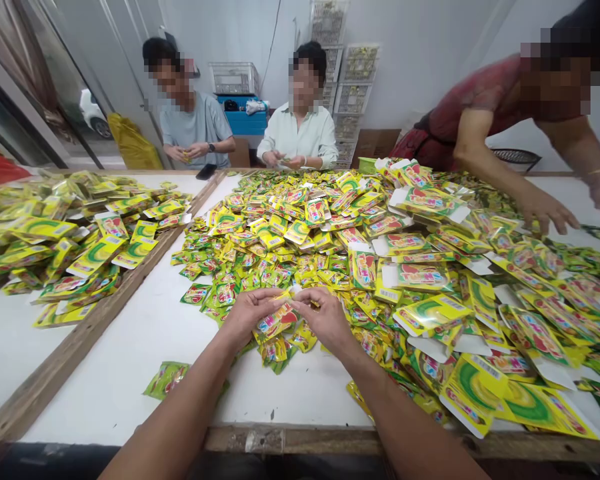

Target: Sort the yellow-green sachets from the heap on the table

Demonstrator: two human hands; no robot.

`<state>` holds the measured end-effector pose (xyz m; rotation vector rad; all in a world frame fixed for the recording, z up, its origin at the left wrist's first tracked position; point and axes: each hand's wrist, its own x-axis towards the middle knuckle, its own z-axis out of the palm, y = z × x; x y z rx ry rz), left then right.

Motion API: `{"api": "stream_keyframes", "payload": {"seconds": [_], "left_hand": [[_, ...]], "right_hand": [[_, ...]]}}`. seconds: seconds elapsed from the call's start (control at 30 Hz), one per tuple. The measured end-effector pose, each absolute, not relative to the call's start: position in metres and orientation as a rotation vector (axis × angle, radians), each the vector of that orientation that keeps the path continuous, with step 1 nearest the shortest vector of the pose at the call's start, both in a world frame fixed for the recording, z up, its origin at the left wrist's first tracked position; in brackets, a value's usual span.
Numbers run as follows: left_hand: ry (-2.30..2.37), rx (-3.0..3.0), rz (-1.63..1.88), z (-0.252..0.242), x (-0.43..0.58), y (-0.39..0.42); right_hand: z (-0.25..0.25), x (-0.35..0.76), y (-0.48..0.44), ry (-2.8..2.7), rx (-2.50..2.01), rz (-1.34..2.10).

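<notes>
My left hand (250, 317) grips a small yellow printed box (276, 321) by its left side, thumb along the upper end. At that same upper end, the fingers of my right hand (325, 319) pinch a white flap. Box and hands are held just over the near edge of a heap of small green and yellow sachets (230, 280). Several sachets lie below the box, and a lone green sachet (166, 380) rests on the white table by my left forearm. What is inside the box cannot be seen.
Flat yellow boxes (473, 393) are piled at the right, many with white flaps out. Beyond a wooden strip (105, 310), more boxes (97, 257) lie at left. Two people sit across the table; another person leans in from the right, a hand (550, 210) low over the sachets.
</notes>
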<state>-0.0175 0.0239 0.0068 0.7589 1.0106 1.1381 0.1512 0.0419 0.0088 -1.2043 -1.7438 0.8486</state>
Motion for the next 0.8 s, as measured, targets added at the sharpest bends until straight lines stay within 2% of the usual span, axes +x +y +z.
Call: {"api": "stream_keyframes", "payload": {"seconds": [0.13, 0.5, 0.6, 0.67, 0.73, 0.8], "left_hand": [[1.049, 0.763, 1.144, 0.007, -0.017, 0.024], [0.990, 0.701, 1.112, 0.016, -0.008, 0.021], [0.956, 0.769, 1.053, 0.016, -0.003, 0.019], [0.969, 0.865, 0.947, 0.017, -0.002, 0.019], [1.071, 0.973, 0.890, 0.020, -0.010, 0.018], [1.281, 1.054, 1.013, 0.027, -0.036, 0.017]], "right_hand": [[0.009, 0.150, 0.042, -1.739, -1.259, 0.731], [0.004, 0.138, 0.036, -1.527, -1.080, 1.368], [0.009, 0.143, 0.043, -1.397, -1.129, 1.414], [0.011, 0.152, 0.052, -1.432, -1.199, 1.207], [0.011, 0.166, 0.063, -1.498, -1.334, 0.774], [0.008, 0.183, 0.075, -1.496, -1.514, 0.278]]}}
